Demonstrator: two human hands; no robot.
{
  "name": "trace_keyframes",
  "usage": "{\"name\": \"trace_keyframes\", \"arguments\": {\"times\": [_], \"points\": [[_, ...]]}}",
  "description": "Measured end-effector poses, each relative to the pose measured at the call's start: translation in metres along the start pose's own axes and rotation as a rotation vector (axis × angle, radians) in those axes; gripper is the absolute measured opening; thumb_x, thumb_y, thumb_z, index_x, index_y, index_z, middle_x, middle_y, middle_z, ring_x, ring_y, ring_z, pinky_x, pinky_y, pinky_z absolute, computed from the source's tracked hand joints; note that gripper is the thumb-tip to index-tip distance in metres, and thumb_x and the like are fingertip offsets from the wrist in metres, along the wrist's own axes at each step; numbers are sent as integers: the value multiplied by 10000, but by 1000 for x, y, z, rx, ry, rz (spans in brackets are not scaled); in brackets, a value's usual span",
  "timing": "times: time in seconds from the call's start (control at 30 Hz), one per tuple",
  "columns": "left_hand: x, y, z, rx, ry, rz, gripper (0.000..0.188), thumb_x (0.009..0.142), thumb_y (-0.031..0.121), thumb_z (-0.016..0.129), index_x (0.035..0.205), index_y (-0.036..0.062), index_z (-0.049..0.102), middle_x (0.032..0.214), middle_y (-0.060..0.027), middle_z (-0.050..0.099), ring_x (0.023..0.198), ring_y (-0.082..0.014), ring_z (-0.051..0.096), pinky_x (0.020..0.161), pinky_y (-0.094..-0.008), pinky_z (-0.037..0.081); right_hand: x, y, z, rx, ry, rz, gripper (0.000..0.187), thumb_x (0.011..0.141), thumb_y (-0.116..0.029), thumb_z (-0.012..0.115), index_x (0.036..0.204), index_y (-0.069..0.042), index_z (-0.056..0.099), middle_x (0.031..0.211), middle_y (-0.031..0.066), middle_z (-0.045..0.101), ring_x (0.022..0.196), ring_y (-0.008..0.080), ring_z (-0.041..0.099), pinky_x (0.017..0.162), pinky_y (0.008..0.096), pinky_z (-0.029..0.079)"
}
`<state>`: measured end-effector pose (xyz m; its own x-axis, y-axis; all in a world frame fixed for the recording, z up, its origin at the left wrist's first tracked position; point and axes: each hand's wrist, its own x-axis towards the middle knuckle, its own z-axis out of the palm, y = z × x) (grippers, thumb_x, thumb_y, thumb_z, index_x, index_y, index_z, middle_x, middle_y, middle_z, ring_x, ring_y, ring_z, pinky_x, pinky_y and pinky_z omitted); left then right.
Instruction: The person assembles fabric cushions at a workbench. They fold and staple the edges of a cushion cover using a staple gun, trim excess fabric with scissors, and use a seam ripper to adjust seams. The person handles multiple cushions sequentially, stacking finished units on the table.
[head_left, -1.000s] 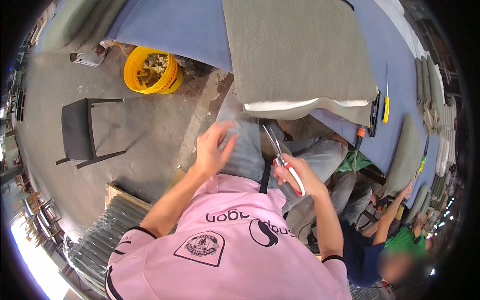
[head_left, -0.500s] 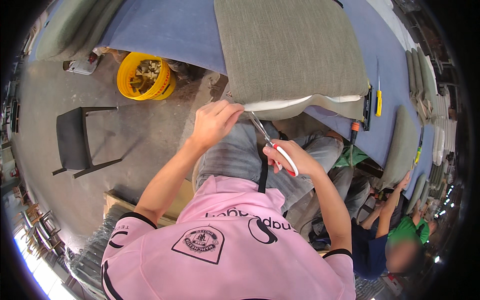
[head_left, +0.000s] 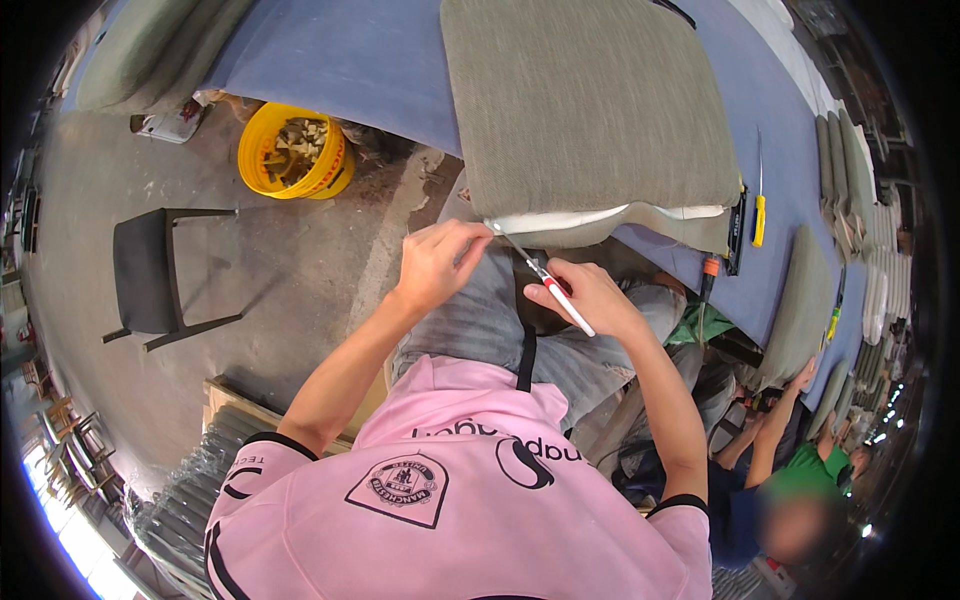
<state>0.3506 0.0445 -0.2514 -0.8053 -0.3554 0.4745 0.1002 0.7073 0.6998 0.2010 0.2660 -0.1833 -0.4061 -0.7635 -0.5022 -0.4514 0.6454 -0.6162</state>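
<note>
Head view. Person is working seated, both hands meeting at the near left corner of a flat, grey-green woven-fabric cushion (head_left: 590, 100), which is lying on a blue-covered table (head_left: 340, 60) and jutting over its near edge. White padding (head_left: 570, 217) is showing along the cushion's open near side.

Left hand (head_left: 438, 265): fingers curling, thumb and forefinger closing together right at the corner; cannot tell whether fabric or thread is between them. One second ago this hand was hanging loose, apart from the cushion.

Right hand (head_left: 590, 300): gripping steel scissors with red-and-white handles (head_left: 573, 314), blades pointing up-left, tips now reaching the corner beside the left fingertips. Earlier, blades were spreading well short of the cloth; half a second ago handles were facing broadside. Now they are showing edge-on, so blade opening cannot be told.

Right of cushion: a yellow-handled screwdriver with a long thin shaft (head_left: 760, 222) is lying on the blue surface. Floor, left: a round yellow plastic bucket (head_left: 345, 180) is holding scraps, a dark low-backed chair (head_left: 145, 270) standing nearby.
</note>
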Motion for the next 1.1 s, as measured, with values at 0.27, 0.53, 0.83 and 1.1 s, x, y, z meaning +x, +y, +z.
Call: {"name": "trace_keyframes", "arguments": {"times": [0.27,0.53,0.83,1.1], "points": [[0,0,1,-16,-19,-25,197,853,14,815,1004,103,725,888,-45,764,731,-256,744,646,-367,580,5,1,6,52,32,-22,616,942,-585,788,814,-5,625,668,201,628,639,393,645,634,465,492],[-25,-5,-8,-301,59,-324,115,1005,22,698,1091,53,629,935,-69,657,738,-148,577,682,-287,468,-22,11,16,245,39,56,552,885,-466,890,802,-12,587,631,142,547,575,238,460,568,392,421],[-42,-17,-1,-862,70,-826,242,1015,-22,535,1247,38,575,984,-19,622,864,-62,514,741,-241,425,-64,28,44,120,-10,87,565,922,-559,818,852,-34,622,693,161,617,645,335,617,627,437,472],[-12,14,-2,-523,-567,-836,312,1102,303,633,1224,31,724,752,49,524,726,-49,445,626,-284,371,-69,17,40,272,-229,165,613,1052,-612,589,1013,-3,649,875,226,717,866,444,693,769,491,517]]}}
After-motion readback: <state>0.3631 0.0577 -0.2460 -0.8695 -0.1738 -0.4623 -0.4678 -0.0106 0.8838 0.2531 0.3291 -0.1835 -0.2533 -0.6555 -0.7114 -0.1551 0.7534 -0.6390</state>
